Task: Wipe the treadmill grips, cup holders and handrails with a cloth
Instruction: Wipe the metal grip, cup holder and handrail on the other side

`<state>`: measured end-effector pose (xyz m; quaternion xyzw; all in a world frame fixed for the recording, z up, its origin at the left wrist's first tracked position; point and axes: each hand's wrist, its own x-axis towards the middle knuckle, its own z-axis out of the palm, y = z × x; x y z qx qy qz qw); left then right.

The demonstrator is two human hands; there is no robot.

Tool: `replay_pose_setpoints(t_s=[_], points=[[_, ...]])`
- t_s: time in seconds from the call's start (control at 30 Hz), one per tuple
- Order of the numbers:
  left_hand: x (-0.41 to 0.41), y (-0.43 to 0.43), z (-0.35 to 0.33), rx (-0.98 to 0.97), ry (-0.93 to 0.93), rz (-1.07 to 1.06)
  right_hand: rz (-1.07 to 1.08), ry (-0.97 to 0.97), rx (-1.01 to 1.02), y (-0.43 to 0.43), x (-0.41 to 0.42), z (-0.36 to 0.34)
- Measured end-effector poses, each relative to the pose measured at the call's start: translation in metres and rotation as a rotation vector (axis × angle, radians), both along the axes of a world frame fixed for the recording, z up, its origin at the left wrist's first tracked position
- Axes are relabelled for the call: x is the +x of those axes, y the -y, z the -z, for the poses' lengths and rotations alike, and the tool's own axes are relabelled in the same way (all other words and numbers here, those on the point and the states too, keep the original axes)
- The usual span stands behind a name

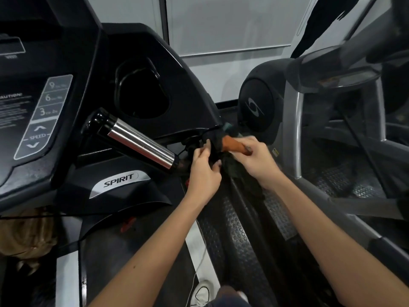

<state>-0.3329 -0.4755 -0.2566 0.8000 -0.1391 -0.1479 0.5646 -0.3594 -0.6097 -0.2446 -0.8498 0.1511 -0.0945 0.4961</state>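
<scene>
both hands meet just past the lower right end of the chrome grip, holding one bunched cloth between them. the left hand is curled on its dark folds and the right hand grips the orange part. the grip's long axis runs up and left from the left hand, the nearer one. the cup holder sits above the grip. the next stroke likely follows that axis.

Cylindrical treadmill grip: polished chrome metal, mirror-smooth. Black plastic console housing: glossy. Dark cloth: matt, soft.
</scene>
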Motion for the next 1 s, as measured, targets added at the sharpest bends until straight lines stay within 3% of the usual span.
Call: replay_pose_setpoints(t_s=[0.1, 0.2, 0.3, 0.37, 0.43, 0.53, 0.7, 0.87, 1.0], points=[[-0.01, -0.007, 0.001, -0.037, 0.029, -0.016, -0.081, 0.011, -0.15, -0.015, 0.027, -0.016], [-0.03, -0.017, -0.007, -0.126, 0.095, -0.154, -0.165, -0.061, -0.116, -0.016, 0.027, -0.024], [-0.039, -0.015, -0.017, -0.152, 0.242, -0.203, -0.183, -0.096, 0.327, 0.001, 0.007, -0.033], [-0.028, -0.006, -0.021, 0.024, 0.382, -0.111, -0.113, -0.052, 0.706, 0.014, -0.003, -0.035], [-0.011, 0.005, -0.022, 0.272, 0.431, 0.063, -0.037, -0.01, 0.879, 0.024, -0.008, -0.03], [0.006, 0.012, -0.026, 0.448, 0.325, 0.134, 0.097, -0.008, 0.765, 0.034, -0.014, -0.014], [-0.003, 0.002, -0.024, 0.277, 0.262, 0.041, 0.06, -0.135, 0.419, 0.042, -0.032, -0.003], [-0.023, -0.007, -0.018, 0.279, 0.285, -0.024, -0.097, -0.174, 0.452, 0.04, -0.045, -0.003], [0.006, 0.01, -0.03, 0.501, 0.369, -0.005, -0.165, -0.104, 0.316, 0.031, -0.027, -0.006]])
